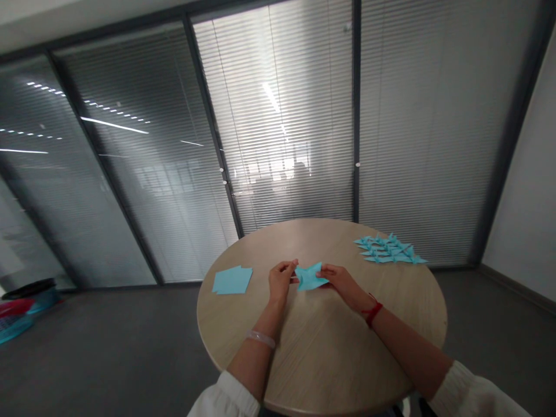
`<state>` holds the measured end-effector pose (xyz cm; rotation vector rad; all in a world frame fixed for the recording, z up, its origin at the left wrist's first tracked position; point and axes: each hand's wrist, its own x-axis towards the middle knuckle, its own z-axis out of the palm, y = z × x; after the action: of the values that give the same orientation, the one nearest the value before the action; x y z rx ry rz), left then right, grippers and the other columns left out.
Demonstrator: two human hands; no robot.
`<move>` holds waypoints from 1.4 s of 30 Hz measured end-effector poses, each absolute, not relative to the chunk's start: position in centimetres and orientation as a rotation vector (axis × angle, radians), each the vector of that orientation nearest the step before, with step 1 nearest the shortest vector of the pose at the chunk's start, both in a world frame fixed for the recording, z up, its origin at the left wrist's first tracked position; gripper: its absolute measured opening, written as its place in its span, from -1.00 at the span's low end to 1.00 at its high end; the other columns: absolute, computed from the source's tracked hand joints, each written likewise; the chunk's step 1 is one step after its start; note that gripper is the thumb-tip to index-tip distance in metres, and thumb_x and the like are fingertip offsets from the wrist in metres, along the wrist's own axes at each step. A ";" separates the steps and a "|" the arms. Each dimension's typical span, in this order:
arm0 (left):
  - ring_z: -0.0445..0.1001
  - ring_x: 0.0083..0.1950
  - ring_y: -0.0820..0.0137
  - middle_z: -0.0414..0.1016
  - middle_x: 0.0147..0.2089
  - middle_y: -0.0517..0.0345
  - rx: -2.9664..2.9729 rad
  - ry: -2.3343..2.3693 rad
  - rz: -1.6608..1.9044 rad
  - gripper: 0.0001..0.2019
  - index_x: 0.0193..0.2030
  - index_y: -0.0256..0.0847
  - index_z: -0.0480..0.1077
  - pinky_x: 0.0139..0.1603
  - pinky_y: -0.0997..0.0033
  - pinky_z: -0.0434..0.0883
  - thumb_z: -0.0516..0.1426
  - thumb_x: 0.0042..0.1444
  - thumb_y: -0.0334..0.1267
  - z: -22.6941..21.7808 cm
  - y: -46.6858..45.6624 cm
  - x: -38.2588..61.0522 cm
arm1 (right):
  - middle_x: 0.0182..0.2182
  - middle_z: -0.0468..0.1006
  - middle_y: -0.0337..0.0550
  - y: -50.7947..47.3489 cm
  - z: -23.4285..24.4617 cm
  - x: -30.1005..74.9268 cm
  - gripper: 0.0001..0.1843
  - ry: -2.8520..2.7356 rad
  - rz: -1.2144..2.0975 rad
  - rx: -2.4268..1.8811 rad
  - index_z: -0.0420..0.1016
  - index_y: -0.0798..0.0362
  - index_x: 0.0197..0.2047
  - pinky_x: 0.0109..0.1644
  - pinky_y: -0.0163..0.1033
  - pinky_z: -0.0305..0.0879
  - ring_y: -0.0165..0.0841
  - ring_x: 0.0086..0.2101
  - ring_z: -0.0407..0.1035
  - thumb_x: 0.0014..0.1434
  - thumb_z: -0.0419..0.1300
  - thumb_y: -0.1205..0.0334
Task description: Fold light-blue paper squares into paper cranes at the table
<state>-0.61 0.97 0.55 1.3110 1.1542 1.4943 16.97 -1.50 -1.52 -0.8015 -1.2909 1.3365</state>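
Note:
A light blue sheet of paper (309, 278), creased and bent, is held between both hands above the middle of the round table. My left hand (281, 279) grips its left edge, thumb and fingers pinched together. At the paper's right edge, my right hand (341, 282) has its thumb and fingers closed on it. Some fingertips are hidden behind the sheet. To the left lies a small stack of flat blue paper sheets (232, 281). Several folded blue paper figures (388, 250) with pointed tips sit in rows at the table's right rear.
The round wooden table (330, 359) has its curved front edge close to my body. Behind it stands a glass partition with blinds (299, 116). On the floor at far left are baskets or bins (30, 298), partly red and blue.

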 end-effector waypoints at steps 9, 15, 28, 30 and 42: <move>0.45 -0.36 0.41 0.52 -0.34 0.05 1.474 0.953 1.001 -0.62 -0.25 -0.29 0.53 -0.35 0.43 0.43 0.30 -0.22 -0.10 -1.1 1.6 -0.6 | -0.46 0.56 -0.16 -0.4 -2.6 17.6 -0.61 -1.252 1.208 -0.887 0.52 0.14 -0.36 -0.24 -0.21 0.33 -0.31 -0.41 0.42 -0.23 0.36 0.04; 0.36 -0.49 0.48 0.49 -0.45 0.10 1.513 0.999 0.890 -0.52 -0.29 -0.37 0.53 -0.41 0.47 0.30 0.31 -0.29 0.00 -1.3 1.6 -0.7 | -0.52 0.55 -0.17 -0.1 -2.5 17.6 -0.65 -1.223 1.209 -0.935 0.50 0.13 -0.42 -0.32 -0.24 0.31 -0.35 -0.48 0.39 -0.32 0.37 0.13; 0.33 -0.53 0.48 0.39 -0.57 0.16 1.652 1.063 0.847 -0.55 -0.51 -0.37 0.47 -0.44 0.47 0.30 0.24 -0.23 0.09 -1.0 1.5 -0.8 | -0.54 0.53 -0.18 -0.3 -2.1 17.9 -0.57 -1.362 1.243 -0.975 0.51 0.16 -0.45 -0.33 -0.23 0.29 -0.35 -0.49 0.37 -0.31 0.37 -0.03; 0.33 -0.53 0.48 0.39 -0.56 0.15 1.663 1.046 0.871 -0.54 -0.50 -0.36 0.47 -0.44 0.47 0.31 0.22 -0.20 0.11 -1.2 1.6 -0.7 | -0.56 0.51 -0.20 -0.3 -2.0 17.9 -0.56 -1.367 1.244 -0.975 0.51 0.17 -0.46 -0.34 -0.24 0.29 -0.36 -0.50 0.36 -0.30 0.37 -0.04; 0.26 -0.57 0.51 0.34 -0.60 0.19 1.833 1.055 0.993 -0.61 -0.47 -0.34 0.42 -0.52 0.52 0.17 0.17 -0.10 0.04 -1.1 1.5 -0.3 | -0.60 0.45 -0.24 -0.8 -1.7 17.6 -0.61 -1.444 1.231 -0.996 0.48 0.17 -0.50 -0.39 -0.29 0.25 -0.42 -0.54 0.31 -0.23 0.33 -0.03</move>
<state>-0.31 1.45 -1.12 1.8325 1.0545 0.9927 17.60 -0.83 -1.74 -0.9960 -1.4438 1.2305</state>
